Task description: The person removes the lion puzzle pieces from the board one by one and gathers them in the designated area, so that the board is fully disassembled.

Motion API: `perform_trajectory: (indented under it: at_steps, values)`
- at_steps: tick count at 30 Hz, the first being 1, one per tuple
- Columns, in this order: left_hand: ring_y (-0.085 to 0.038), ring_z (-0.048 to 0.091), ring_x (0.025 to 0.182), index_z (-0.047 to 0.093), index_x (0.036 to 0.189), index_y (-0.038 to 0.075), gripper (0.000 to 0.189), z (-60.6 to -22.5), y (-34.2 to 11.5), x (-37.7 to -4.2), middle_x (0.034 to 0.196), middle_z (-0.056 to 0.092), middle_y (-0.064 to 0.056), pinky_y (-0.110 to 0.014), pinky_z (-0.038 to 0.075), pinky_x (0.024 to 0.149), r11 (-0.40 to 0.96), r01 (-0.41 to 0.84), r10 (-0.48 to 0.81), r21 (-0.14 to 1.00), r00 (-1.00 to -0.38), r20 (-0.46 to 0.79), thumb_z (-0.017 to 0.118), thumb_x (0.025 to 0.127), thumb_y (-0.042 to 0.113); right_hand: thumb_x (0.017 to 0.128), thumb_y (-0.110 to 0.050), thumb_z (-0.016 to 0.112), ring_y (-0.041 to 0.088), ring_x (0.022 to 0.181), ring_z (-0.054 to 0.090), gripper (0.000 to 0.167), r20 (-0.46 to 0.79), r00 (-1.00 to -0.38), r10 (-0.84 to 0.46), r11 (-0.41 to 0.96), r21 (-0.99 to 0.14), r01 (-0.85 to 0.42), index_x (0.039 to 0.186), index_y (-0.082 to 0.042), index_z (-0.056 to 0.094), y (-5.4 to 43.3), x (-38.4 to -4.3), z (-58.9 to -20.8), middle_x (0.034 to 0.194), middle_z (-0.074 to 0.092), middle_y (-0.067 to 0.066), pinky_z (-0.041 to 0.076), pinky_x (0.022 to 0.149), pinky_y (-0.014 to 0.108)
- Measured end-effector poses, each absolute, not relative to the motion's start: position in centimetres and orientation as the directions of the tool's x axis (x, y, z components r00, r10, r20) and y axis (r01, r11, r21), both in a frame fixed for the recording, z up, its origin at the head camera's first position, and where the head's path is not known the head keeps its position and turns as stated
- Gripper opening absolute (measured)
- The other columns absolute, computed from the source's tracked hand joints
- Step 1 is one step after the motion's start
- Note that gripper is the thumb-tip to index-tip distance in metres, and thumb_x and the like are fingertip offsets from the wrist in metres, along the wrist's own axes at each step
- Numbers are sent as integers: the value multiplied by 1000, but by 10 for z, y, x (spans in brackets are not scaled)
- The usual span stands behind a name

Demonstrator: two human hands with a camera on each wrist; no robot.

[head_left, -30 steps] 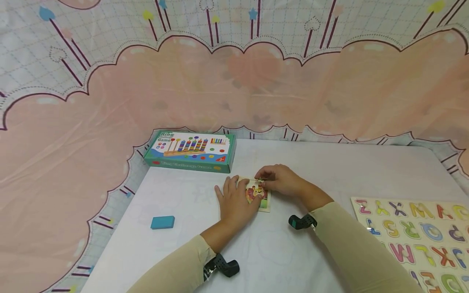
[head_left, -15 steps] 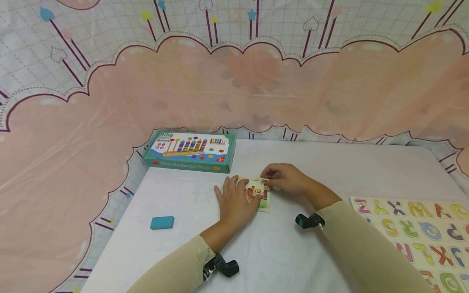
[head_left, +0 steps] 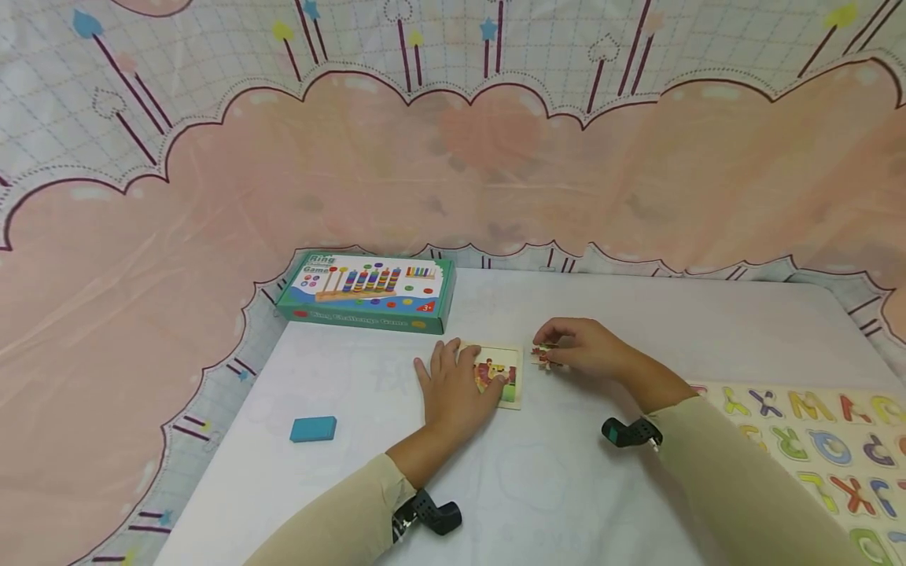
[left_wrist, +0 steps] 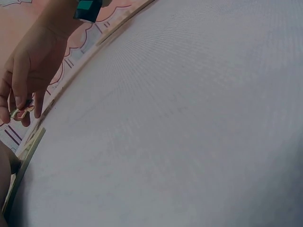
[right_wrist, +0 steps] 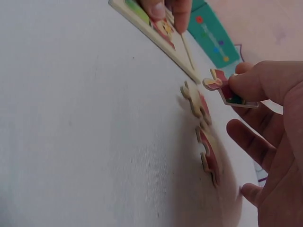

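There it was: the left hand [head_left: 458, 389] lay spread over the small puzzle tray [head_left: 518, 381], fingers long and fanned, thumb down on the animal picture in its lower part, apparently pinning everything steady. Just to the right, clear of the tray's edge, the right hand [head_left: 587, 350] had the action, pinching a puzzle piece [right_wrist: 221, 85] between thumb and forefinger while its other fingers hung loosely bent and apart.

Two more pieces were in play, a second piece [right_wrist: 197, 101] and a third piece [right_wrist: 209, 149], appearing to rest on the tabletop [head_left: 382, 377] right beneath that hand, with the pinched one held above them. The tray's upper part showed pale and bare.

So the step in hand looked like lifting pieces out and gathering them beside the tray. What the move called for, by that reading, was a short lowering, a gentle release next to the other two, and a firm left palm throughout.

And the pose? The left forearm came up from the lower left, hand low and flat; the right forearm reached in from the lower right, with the hand turned inward, fingertips towards the tray and thumb on the near side.
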State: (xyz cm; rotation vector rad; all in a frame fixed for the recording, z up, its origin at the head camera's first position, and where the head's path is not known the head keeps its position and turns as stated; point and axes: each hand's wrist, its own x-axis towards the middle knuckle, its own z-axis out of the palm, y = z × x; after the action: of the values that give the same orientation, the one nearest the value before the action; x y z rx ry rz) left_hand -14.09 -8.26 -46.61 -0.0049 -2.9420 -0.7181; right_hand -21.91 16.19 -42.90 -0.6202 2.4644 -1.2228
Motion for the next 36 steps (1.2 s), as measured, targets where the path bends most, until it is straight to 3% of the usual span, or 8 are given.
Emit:
perform_trajectory:
  at_steps: [7,13,21,29,36]
  values:
    - [-43,26,157,62,143,14,64,-466,-82,-141,159,45,-16,-75,4,122,886,27,-27,462,-993,111,72,95,54,99,-8,71,28,109,60,19,-116,-867,-484,571,-793,-212,116,-14,75,180,-218,-428,113,70,4,54,87,40]
    - [-43,27,157,62,142,13,64,-471,-83,-142,159,46,-17,-76,5,122,885,30,-31,465,-992,123,73,94,53,99,-7,71,30,118,59,18,-97,-875,-474,588,-775,-232,117,-12,75,191,-217,-427,115,71,4,44,102,52]
    - [-42,24,158,61,144,15,64,-470,-82,-142,161,44,-16,-75,3,123,886,23,-28,464,-994,103,71,95,55,100,-8,71,34,123,60,19,-139,-887,-441,609,-772,-182,119,-13,74,204,-214,-429,122,71,7,54,94,44]
    - [-44,24,158,62,144,14,63,-471,-83,-142,160,44,-17,-75,3,122,885,28,-27,466,-993,111,71,95,53,101,-7,70,37,127,61,18,-120,-889,-442,631,-746,-212,117,-13,74,215,-211,-432,126,71,9,46,111,61]
    - [-42,24,158,61,144,14,64,-473,-82,-143,160,44,-16,-75,2,122,886,28,-28,462,-993,113,71,95,54,99,-3,71,37,128,62,19,-76,-889,-452,630,-732,-258,116,-12,75,224,-210,-438,125,72,10,43,114,62]
